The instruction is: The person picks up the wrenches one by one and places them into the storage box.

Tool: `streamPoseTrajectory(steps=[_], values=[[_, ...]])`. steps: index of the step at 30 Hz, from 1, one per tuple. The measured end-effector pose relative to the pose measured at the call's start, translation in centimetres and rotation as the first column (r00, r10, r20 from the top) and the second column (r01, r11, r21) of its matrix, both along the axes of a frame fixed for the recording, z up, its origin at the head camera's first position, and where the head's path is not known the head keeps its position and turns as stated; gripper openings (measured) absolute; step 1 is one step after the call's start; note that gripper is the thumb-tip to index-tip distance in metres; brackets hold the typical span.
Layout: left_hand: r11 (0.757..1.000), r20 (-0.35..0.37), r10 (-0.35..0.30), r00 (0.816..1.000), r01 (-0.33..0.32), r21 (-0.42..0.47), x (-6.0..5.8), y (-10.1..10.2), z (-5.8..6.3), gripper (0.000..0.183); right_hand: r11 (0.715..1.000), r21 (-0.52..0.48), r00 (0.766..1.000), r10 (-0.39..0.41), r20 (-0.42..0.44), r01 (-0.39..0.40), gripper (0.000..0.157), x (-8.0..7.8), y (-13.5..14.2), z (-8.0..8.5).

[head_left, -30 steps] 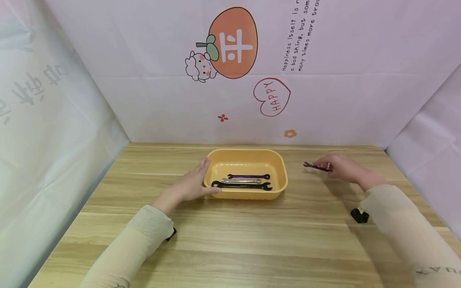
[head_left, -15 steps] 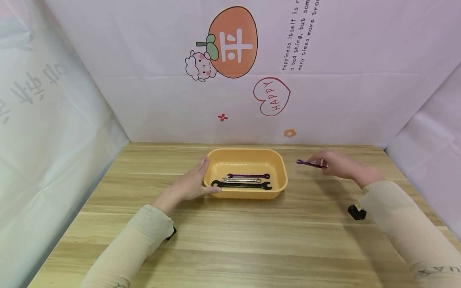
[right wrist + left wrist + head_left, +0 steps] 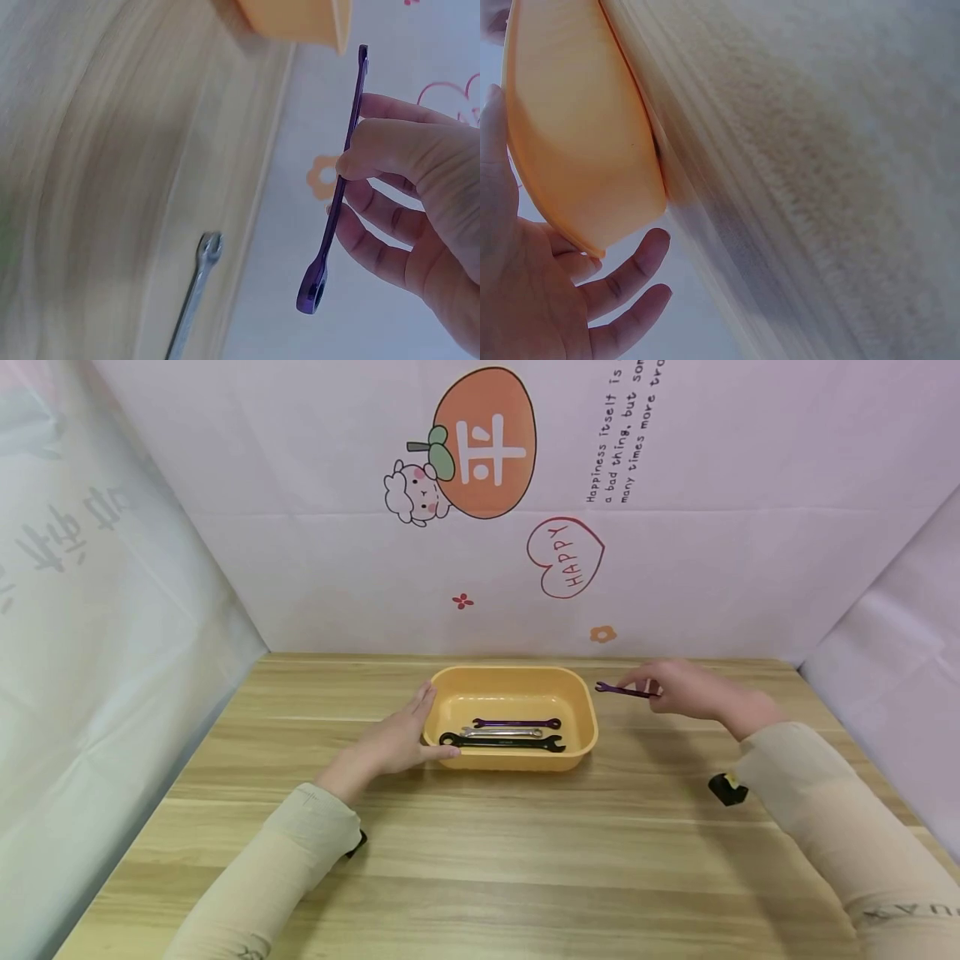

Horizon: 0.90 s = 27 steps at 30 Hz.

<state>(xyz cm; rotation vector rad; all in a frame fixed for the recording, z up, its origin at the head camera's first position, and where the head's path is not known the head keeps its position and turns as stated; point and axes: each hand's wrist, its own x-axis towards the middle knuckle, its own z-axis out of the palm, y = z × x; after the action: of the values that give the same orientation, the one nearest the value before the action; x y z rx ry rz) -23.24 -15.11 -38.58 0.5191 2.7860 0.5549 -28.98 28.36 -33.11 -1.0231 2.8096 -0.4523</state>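
Note:
A yellow plastic bin [image 3: 510, 762] stands at the back middle of the table. My left hand [image 3: 393, 743] holds its left end, thumb over the front rim; the left wrist view shows the fingers at the corner of the bin [image 3: 585, 135]. Inside the bin lie a black wrench [image 3: 502, 742], a silver wrench [image 3: 517, 733] and a purple wrench [image 3: 517, 723], side by side. Just right of the bin, my right hand [image 3: 686, 689] pinches another purple wrench [image 3: 334, 217] mid-shaft, its open end towards the bin. It is raised above the table.
In the right wrist view a silver wrench [image 3: 191, 296] lies on the wooden table [image 3: 487, 860]; the head view does not show it. A printed white backdrop [image 3: 337, 585] rises behind the table's back edge, and white sheets stand at both sides.
My right hand has carried the purple wrench left, closer to the bin's right end. My left hand and the wrenches in the bin have stayed in place.

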Motion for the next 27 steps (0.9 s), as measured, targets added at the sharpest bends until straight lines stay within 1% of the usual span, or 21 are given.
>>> streamPoseTrajectory(steps=[4,8,13,18,22,27], values=[[1.0,0.002,0.005,1.0,-0.005,0.001,0.0,0.0,0.1,0.122,1.0,0.012,1.0,0.016,-0.006,-0.016,0.046,0.2,-1.0,0.4],[1.0,0.002,0.008,1.0,-0.008,0.001,0.1,0.0,0.1,0.122,1.0,0.012,1.0,0.015,-0.003,-0.015,0.048,0.5,-2.0,0.7],[1.0,-0.001,0.006,1.0,-0.006,0.002,0.1,0.0,0.0,0.121,0.999,0.011,0.999,0.04,-0.011,-0.04,0.048,0.6,-3.2,1.0],[1.0,0.001,0.008,1.0,-0.008,0.002,0.2,0.0,0.1,0.119,0.998,0.011,0.998,0.062,-0.004,-0.061,0.048,0.6,-4.5,1.3],[1.0,-0.004,0.009,1.0,-0.009,-0.002,0.3,0.0,0.1,0.118,0.996,0.022,0.996,0.083,-0.015,-0.083,0.048,0.4,-5.5,1.4],[1.0,-0.007,0.007,1.0,-0.007,-0.001,0.2,0.0,-0.1,0.117,0.996,0.013,0.996,0.089,-0.008,-0.089,0.049,0.3,-6.5,1.4]])
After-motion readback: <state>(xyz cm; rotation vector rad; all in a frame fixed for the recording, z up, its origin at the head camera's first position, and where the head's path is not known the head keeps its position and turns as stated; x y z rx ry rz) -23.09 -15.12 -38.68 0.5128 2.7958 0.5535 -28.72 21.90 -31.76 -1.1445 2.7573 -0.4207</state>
